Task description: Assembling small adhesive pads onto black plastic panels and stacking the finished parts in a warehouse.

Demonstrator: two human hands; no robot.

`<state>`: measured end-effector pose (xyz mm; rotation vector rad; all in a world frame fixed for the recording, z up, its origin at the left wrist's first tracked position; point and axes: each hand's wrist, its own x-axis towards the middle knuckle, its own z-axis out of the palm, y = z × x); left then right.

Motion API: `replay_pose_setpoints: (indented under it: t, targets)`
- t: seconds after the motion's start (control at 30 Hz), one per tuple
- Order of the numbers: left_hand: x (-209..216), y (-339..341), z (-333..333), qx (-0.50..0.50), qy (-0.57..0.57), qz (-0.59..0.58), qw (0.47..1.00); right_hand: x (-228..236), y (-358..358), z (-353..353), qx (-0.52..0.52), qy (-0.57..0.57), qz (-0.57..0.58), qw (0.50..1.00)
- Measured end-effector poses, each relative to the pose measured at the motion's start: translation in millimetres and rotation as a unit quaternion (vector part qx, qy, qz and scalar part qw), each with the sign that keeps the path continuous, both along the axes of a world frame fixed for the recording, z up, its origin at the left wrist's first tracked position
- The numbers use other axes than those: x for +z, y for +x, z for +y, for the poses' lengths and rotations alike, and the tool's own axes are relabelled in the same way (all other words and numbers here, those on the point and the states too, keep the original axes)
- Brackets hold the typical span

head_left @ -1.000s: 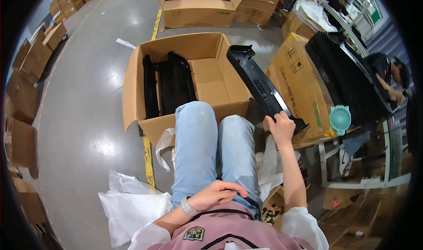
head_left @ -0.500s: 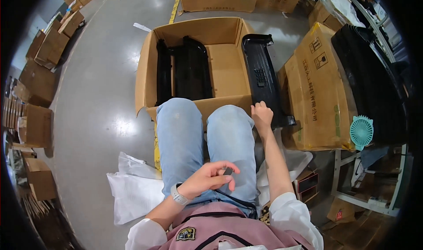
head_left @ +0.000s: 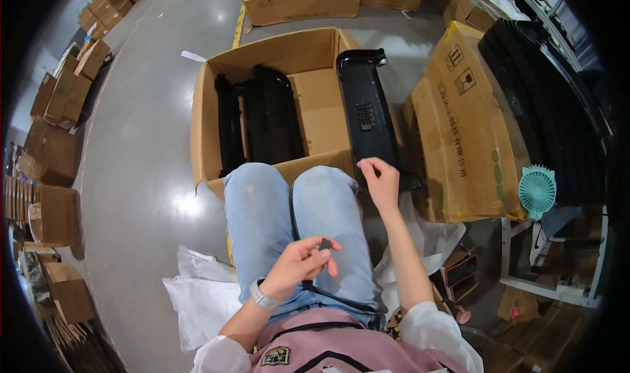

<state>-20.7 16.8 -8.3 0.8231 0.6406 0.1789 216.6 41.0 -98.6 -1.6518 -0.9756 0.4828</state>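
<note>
I sit with my knees in blue jeans against an open cardboard box (head_left: 210, 123). My left hand (head_left: 300, 263) is raised over my lap and pinches a small dark piece (head_left: 325, 243) between thumb and fingers. My right hand (head_left: 380, 181) reaches forward and grips the near end of a long black plastic panel (head_left: 366, 113) that lies along the box's right wall. Two more black panels (head_left: 262, 120) stand on edge inside the box at its left.
A tall cardboard box (head_left: 462, 130) lies to my right, with a stack of black panels (head_left: 545, 97) behind it and a small teal fan (head_left: 537, 190). White plastic bags (head_left: 203, 294) lie by my left hip. Cardboard boxes line the left floor edge.
My left hand has lifted off my lap and now shows a small dark piece in its fingertips. My right hand stays at the panel's near end. My head has tilted, shifting the view.
</note>
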Motion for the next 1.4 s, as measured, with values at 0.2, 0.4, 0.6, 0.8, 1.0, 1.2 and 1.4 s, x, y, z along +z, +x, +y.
replay_pose_setpoints:
  t: [0.2, 0.4, 0.6, 0.8, 1.0, 1.2, 1.4]
  targets:
    - [-15, 19, 27, 0.005, 0.159, 0.038, 0.987, 62, -50, -49, 0.233, -0.04, 0.167, 0.957]
    - [-14, 24, 53, -0.034, 0.306, 0.147, 0.94, 51, -66, -41, 0.147, -0.05, 0.277, 0.948]
    - [-33, 16, 63, 0.095, 0.183, 0.023, 0.978, 51, -68, -28, 0.15, -0.084, 0.386, 0.906]
    - [-39, 6, 68, 0.128, 0.212, -0.009, 0.969, 55, -87, -15, 0.15, -0.086, 0.473, 0.864]
    - [-45, 4, 61, 0.198, 0.273, -0.022, 0.941, 61, -101, -12, 0.149, -0.046, 0.572, 0.805]
    - [-51, 2, 51, 0.27, 0.285, -0.077, 0.916, 69, -102, -17, 0.191, -0.055, 0.573, 0.795]
    - [-33, 7, 44, 0.287, 0.303, -0.028, 0.908, 76, -106, -15, 0.166, -0.048, 0.554, 0.815]
